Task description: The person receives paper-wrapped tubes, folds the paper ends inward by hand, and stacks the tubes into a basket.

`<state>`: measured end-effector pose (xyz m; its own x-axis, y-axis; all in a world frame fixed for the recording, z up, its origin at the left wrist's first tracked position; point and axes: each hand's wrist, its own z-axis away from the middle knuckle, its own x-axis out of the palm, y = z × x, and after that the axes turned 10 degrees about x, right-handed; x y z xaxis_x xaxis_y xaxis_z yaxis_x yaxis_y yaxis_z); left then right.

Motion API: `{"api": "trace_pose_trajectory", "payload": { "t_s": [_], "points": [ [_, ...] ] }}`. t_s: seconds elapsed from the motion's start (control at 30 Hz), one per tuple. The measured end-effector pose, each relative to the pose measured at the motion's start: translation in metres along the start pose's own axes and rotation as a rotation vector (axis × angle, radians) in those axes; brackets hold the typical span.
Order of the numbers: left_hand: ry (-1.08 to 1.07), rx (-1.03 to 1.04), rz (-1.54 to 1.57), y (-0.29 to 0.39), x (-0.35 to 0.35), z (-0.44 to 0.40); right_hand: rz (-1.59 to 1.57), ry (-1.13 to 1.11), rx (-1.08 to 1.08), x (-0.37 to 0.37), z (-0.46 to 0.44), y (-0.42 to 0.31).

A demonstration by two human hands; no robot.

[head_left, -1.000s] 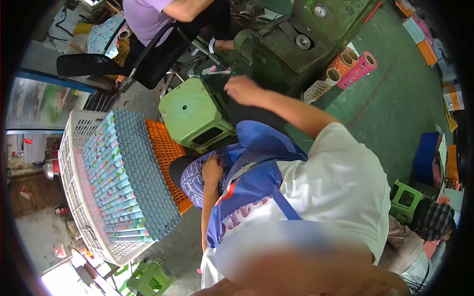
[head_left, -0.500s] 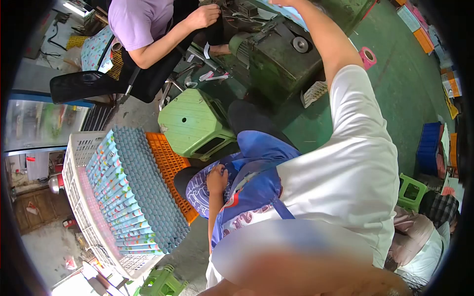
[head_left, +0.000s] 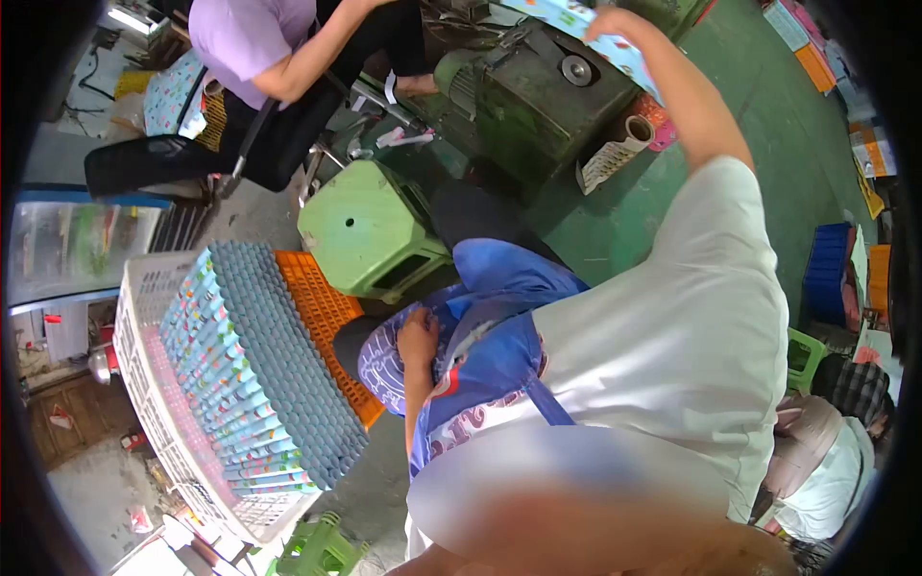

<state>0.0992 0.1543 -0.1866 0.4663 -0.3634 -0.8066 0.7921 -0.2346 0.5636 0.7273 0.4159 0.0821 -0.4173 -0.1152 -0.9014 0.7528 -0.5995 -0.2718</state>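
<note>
At the top, my right hand (head_left: 615,23) grips the edge of a light-blue patterned strip (head_left: 629,63), which runs diagonally past it and leaves the view. Whether the strip is flat or rolled I cannot tell. My left hand (head_left: 418,338) rests on my lap over the blue apron (head_left: 523,348), its fingers curled in; anything inside them is hidden. To the left of that hand stands a white plastic crate (head_left: 144,384) with many stacked blue tubes (head_left: 279,355), patterned along their sides. An orange crate (head_left: 317,307) is beside it.
A green plastic stool (head_left: 360,230) stands in front of me. Beyond it is a dark green machine (head_left: 538,115) with a motor. A co-worker in a purple shirt (head_left: 245,43) sits at the upper left. Blue bins (head_left: 828,274) and another person (head_left: 816,451) are at the right.
My right hand and the patterned strip have come further into view, to the right and down. The co-worker's hand has risen towards the top edge. My left hand stays on my lap.
</note>
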Motion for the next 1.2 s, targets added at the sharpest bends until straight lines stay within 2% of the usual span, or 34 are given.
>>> {"api": "trace_pose_trajectory", "payload": {
  "t_s": [0.03, 0.07, 0.1, 0.17, 0.2, 0.27, 0.33, 0.4, 0.43, 0.47, 0.5, 0.6, 0.63, 0.73, 0.9, 1.0, 1.03, 1.2],
  "points": [
    [0.0, 0.001, -0.028, -0.002, 0.004, 0.006, -0.067, -0.108, 0.024, 0.006, -0.049, 0.057],
    [0.035, 0.041, -0.029, 0.0, 0.002, 0.01, 0.049, 0.041, -0.092, 0.006, -0.017, 0.068],
    [0.069, 0.067, -0.035, 0.005, -0.005, 0.013, -0.107, -0.192, -0.109, 0.014, -0.033, 0.101],
    [0.11, 0.078, 0.013, 0.005, -0.007, 0.013, -0.377, -0.249, -0.191, 0.024, 0.008, 0.096],
    [0.076, 0.036, 0.052, 0.006, -0.008, 0.012, -0.359, -0.283, -0.208, 0.029, 0.037, 0.072],
    [0.038, -0.026, 0.092, 0.001, -0.005, 0.011, -0.735, -0.268, -0.29, 0.049, 0.099, 0.003],
    [0.095, 0.084, 0.036, -0.001, 0.0, 0.011, -0.878, -0.246, -0.319, 0.075, 0.137, -0.064],
    [0.109, 0.061, 0.042, 0.004, 0.0, 0.015, -1.119, -0.233, -0.647, 0.132, 0.163, -0.147],
    [0.12, 0.058, 0.044, 0.008, -0.003, 0.013, -1.095, -0.273, -0.703, 0.165, 0.165, -0.177],
    [0.13, 0.054, 0.047, 0.011, -0.005, 0.012, -1.094, -0.371, -0.594, 0.172, 0.2, -0.212],
    [0.136, 0.037, 0.046, 0.014, -0.006, 0.011, -1.239, -0.407, -0.707, 0.208, 0.202, -0.242],
    [0.154, 0.039, -0.022, 0.017, -0.006, 0.018, -1.461, -0.376, -0.855, 0.322, 0.203, -0.319],
    [0.15, 0.018, -0.023, 0.018, -0.011, 0.018, -1.465, -0.398, -0.848, 0.335, 0.205, -0.332],
    [0.148, 0.005, 0.008, 0.021, -0.018, 0.019, -1.428, -0.284, -1.011, 0.365, 0.209, -0.355],
    [0.206, -0.011, 0.081, 0.013, -0.02, 0.018, -1.334, -0.247, -0.792, 0.39, 0.202, -0.366],
    [0.372, -0.026, 0.368, 0.015, -0.038, 0.012, -1.265, -0.297, -0.824, 0.388, 0.197, -0.367],
    [0.371, -0.023, 0.373, 0.015, -0.047, 0.008, -1.261, -0.292, -0.823, 0.386, 0.193, -0.366],
    [0.678, -0.101, 0.379, 0.009, -0.129, 0.005, -1.158, -0.34, -0.759, 0.404, 0.192, -0.358]
  ]
}}
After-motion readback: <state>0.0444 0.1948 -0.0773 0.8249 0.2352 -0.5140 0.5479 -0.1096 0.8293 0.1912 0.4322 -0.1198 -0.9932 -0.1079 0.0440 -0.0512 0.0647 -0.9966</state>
